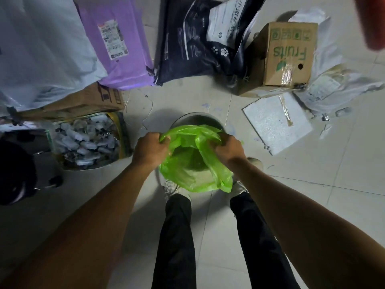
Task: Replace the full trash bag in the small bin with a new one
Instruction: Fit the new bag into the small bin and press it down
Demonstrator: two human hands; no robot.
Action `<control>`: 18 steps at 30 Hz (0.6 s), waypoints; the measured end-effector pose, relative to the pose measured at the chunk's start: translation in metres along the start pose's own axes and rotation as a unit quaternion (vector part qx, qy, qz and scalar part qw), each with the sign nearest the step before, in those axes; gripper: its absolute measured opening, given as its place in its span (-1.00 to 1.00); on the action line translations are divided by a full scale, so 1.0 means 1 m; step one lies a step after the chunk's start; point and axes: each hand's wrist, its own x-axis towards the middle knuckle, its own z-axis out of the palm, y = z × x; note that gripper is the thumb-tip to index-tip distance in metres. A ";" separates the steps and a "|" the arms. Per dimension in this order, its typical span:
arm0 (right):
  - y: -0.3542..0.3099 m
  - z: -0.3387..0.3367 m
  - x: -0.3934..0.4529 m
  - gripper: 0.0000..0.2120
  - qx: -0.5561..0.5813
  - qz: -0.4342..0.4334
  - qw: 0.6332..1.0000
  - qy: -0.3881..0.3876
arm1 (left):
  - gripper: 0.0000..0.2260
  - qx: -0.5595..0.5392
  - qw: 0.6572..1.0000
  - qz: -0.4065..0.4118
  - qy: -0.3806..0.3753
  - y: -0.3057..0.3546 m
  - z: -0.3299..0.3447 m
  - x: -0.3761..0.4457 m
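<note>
A small round metal bin (195, 118) stands on the tiled floor just in front of my feet. A bright green plastic trash bag (193, 163) is spread over its mouth, hiding most of the rim and hanging down the near side. My left hand (149, 150) grips the bag's edge at the bin's left side. My right hand (229, 148) grips the bag's edge at the right side. The bag sags open between them and its inside looks empty.
To the left sits a clear bag of plastic bottles (87, 140) under a brown carton (83, 101). Purple (116, 42) and dark (200, 38) parcels lie behind the bin. A "Fruits" cardboard box (289, 55) and a white foam slab (277, 124) lie right.
</note>
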 end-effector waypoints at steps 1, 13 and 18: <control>0.003 0.002 0.003 -0.59 -0.020 -0.014 0.999 0.027 | -0.66 0.001 1.000 0.000 0.010 -0.001 0.002 0.005; 0.010 0.053 0.025 -0.61 0.114 0.106 0.988 0.012 | -0.69 -0.049 0.997 0.019 0.052 -0.007 0.029 0.038; 0.005 0.073 0.048 -0.56 0.181 0.122 0.976 -0.021 | -0.77 -0.008 0.999 0.036 0.036 -0.016 0.046 0.047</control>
